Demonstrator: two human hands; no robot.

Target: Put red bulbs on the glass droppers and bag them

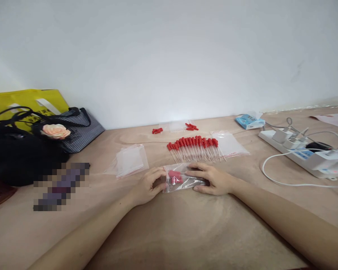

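Note:
A clear zip bag point(186, 182) with red-topped pieces inside lies on the table between my hands. My left hand point(150, 186) pinches the bag's left end, near its red-lined edge. At the bag's right end, my right hand point(211, 179) grips the plastic between thumb and fingers. Just beyond, several clear droppers with red bulbs point(195, 146) lie side by side in a fanned row. Stacks of flat clear bags rest to the left point(131, 161) and to the right point(231, 144) of that row.
Small red bulbs point(191, 127) sit in two little groups near the wall. At the left are a black bag point(19, 157), a striped bag point(86, 131) and a yellow bag point(50, 99). A blue tissue pack point(249, 122) and a corded power strip point(304, 153) are at the right.

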